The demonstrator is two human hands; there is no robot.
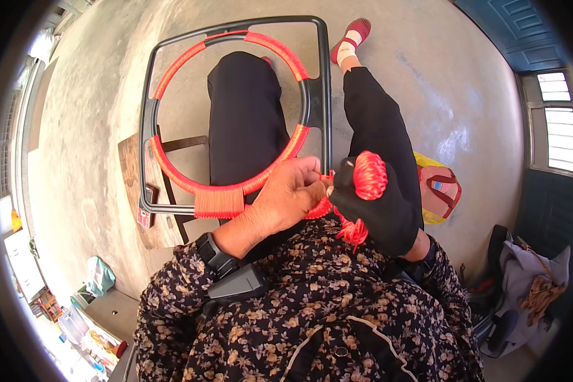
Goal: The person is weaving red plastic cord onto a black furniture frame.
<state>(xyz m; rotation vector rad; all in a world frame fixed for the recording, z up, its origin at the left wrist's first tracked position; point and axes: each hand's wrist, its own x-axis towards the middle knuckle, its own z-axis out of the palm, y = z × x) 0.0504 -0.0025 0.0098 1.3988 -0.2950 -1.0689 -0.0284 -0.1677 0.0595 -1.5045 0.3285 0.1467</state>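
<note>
A black frame, squarish with a round ring inside, leans over my lap. Red cord is wound tightly around much of that ring, and a flat band of it covers part of the lower bar. At the lower right corner, my bare left hand pinches the cord against the frame with thumb and fingers. Beside it my right hand, in a black glove, is closed around a bundle of red cord. Loose strands hang below. The fingertips of both hands nearly meet, partly hiding the cord there.
A wooden board lies on the concrete floor at left, under the frame's edge. To the right of my leg sits a yellow and pink bag. Grey cloth is heaped at the far right. Beyond stands a blue door.
</note>
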